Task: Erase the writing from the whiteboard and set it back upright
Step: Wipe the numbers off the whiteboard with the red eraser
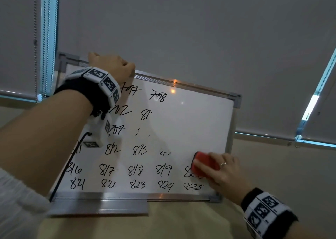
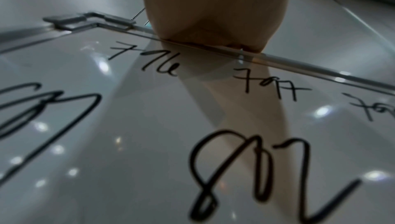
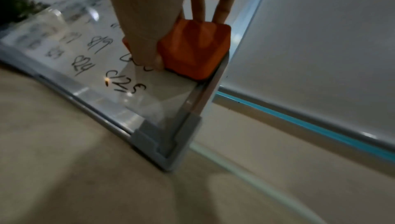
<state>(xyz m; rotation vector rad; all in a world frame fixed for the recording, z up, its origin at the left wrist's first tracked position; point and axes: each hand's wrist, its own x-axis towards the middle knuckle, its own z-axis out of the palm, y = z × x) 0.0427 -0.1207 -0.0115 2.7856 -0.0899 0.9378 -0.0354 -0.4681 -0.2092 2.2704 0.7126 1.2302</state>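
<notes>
Whiteboard (image 1: 190, 126) is standing propped, left hand (image 1: 112, 65) gripping its top edge at 11 o'clock. Right hand (image 1: 223, 171), fingers (image 3: 200, 6) clutching the red eraser (image 1: 205, 163), is pressing at 4 o'clock; hard strokes are risking the board sliding off the tabletop (image 1: 163, 224).

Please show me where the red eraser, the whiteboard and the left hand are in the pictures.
red eraser (image 1: 204, 163): head view, on its red top.
whiteboard (image 1: 190, 122): head view, on the wiped white surface.
left hand (image 1: 113, 65): head view, on the back of the hand gripping the top frame.

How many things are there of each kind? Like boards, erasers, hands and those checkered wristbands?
Whiteboard: 1
Red eraser: 1
Hands: 2, the left hand gripping the board's top edge, the right hand holding the eraser
Checkered wristbands: 2, left wristband, right wristband
Total: 6
</notes>
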